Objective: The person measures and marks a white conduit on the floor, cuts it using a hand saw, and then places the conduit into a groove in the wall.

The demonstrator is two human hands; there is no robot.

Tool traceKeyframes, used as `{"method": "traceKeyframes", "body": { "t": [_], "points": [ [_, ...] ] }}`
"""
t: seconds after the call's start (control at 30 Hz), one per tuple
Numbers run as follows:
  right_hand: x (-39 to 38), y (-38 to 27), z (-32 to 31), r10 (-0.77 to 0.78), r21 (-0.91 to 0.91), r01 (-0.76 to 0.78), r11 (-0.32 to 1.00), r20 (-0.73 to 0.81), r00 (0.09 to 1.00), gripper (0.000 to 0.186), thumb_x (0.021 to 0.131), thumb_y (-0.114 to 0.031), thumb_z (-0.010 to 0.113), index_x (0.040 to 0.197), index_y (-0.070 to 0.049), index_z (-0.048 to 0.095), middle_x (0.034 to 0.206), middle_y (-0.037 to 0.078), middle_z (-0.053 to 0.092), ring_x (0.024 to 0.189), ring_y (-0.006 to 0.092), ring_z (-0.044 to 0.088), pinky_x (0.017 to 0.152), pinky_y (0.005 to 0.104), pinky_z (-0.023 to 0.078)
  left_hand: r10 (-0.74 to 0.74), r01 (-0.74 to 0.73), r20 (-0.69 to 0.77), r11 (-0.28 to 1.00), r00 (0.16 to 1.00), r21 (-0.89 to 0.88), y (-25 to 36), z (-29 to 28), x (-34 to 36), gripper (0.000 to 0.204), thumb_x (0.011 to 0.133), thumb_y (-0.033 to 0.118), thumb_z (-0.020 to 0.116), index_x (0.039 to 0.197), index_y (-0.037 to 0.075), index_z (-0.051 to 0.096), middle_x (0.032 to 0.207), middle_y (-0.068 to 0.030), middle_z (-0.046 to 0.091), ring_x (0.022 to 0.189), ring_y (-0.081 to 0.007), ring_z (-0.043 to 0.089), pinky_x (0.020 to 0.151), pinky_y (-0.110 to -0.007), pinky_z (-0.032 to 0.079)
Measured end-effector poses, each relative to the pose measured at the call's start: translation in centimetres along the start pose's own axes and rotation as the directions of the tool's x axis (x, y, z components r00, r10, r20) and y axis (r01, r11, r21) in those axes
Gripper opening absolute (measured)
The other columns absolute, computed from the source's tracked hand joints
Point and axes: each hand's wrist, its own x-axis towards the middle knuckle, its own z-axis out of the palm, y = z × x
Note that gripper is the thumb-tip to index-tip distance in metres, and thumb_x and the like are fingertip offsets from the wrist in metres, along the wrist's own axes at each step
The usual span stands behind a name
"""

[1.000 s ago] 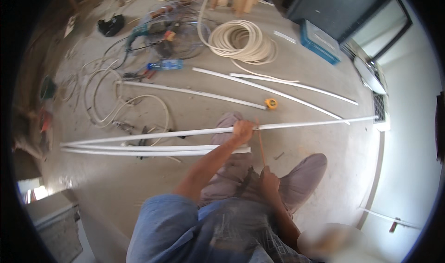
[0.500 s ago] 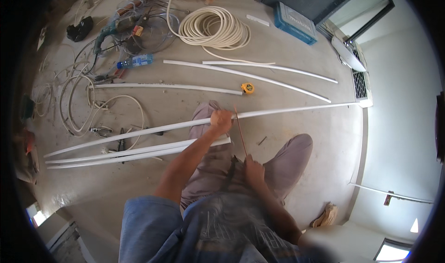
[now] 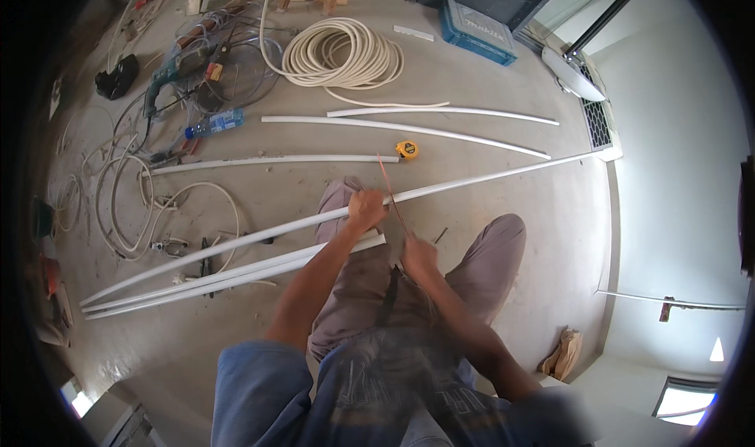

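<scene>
My left hand (image 3: pixel 367 208) is wrapped round a long white plastic pipe (image 3: pixel 464 181) over my left knee. In my closed right hand (image 3: pixel 420 256) is the lower end of a thin reddish hacksaw blade (image 3: pixel 397 203). The blade lies across the pipe just right of my left hand, its far end sticking out beyond the pipe. Beneath my left forearm, two more white pipes (image 3: pixel 236 274) lie side by side, their right ends by my left thigh. A yellow tape measure (image 3: pixel 406 149) rests on the floor past the blade's tip.
Farther off lie several loose white pipes (image 3: pixel 409 134) and a big coil of cream hose (image 3: pixel 342 53). To the left are a plastic bottle (image 3: pixel 215 123), a green power tool (image 3: pixel 163 81) and tangled cables. A teal tool case (image 3: pixel 477 31) stands at the back right, near the wall.
My right hand has moved forward, sliding the blade farther across the pipe. My left hand keeps its grip on the pipe. The whole view has shifted slightly.
</scene>
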Motion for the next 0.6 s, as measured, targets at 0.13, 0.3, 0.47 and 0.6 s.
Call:
{"method": "traceKeyframes", "body": {
  "t": [0.13,0.3,0.47,0.6],
  "points": [
    [6.7,-1.3,-0.1,0.031,0.131,-0.027,0.991,-0.029,0.999,0.016,0.084,-0.010,0.049,0.096,0.000,0.052,0.078,0.023,0.062,0.078,0.0421,0.062,0.069,0.0517,0.048,-0.004,0.005,-0.017,0.998,1.000,0.063,-0.6,2.2,1.5,0.026,0.074,0.032,0.065,0.084,0.009,0.071,0.087,-0.0130,0.068,0.082,-0.0315,0.067,0.072,-0.044,0.052],
    [-5.6,0.4,0.1,0.130,0.039,-0.136,0.990,0.136,0.982,0.024,0.084,-0.013,0.050,0.104,-0.001,0.050,0.080,0.025,0.063,0.079,0.0434,0.063,0.070,0.0580,0.046,-0.019,0.020,-0.004,0.999,1.000,0.033,-1.2,0.5,0.4,0.022,0.072,0.028,0.066,0.082,0.008,0.070,0.084,-0.0144,0.068,0.081,-0.0318,0.067,0.071,-0.043,0.052],
    [1.6,-0.2,-0.9,0.021,0.091,-0.020,0.996,-0.006,1.000,0.025,0.082,-0.013,0.052,0.104,0.000,0.051,0.082,0.024,0.063,0.080,0.0428,0.062,0.072,0.0558,0.046,0.001,-0.001,-0.013,1.000,1.000,0.000,0.7,-0.4,0.4,0.026,0.073,0.033,0.066,0.080,0.008,0.070,0.081,-0.0156,0.068,0.079,-0.0329,0.067,0.072,-0.044,0.052],
    [4.3,-0.2,-0.2,0.042,0.152,-0.032,0.988,-0.065,0.997,0.022,0.083,-0.013,0.051,0.101,0.000,0.051,0.082,0.021,0.064,0.083,0.0435,0.062,0.074,0.0568,0.045,0.015,-0.016,0.022,0.999,1.000,0.039,1.5,-0.1,0.7,0.027,0.074,0.034,0.066,0.079,0.008,0.070,0.080,-0.0152,0.068,0.079,-0.0332,0.067,0.072,-0.044,0.052]
  ]
}}
